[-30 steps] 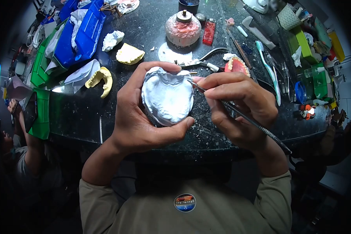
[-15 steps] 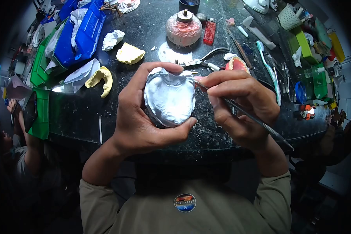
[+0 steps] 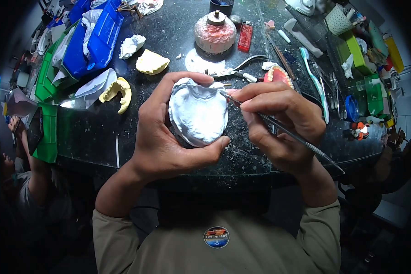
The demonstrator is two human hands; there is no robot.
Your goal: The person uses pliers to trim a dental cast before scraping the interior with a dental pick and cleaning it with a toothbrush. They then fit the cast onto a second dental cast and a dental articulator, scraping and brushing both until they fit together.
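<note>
Touching the lump (image 3: 198, 112) gripped by the left hand (image 3: 157, 130), a stick (image 3: 316, 150) is pinched by the right hand (image 3: 302, 110). The lump looks shaped but bumpy.

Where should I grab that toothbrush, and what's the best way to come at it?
I'd pinch the toothbrush across the middle of its handle, coming down from above. It's long and slim, with the bristles at the far end, so that grip should keep fingers off them. Thin metal tools lie close on its right, so reaching in from there looks cramped.
</note>
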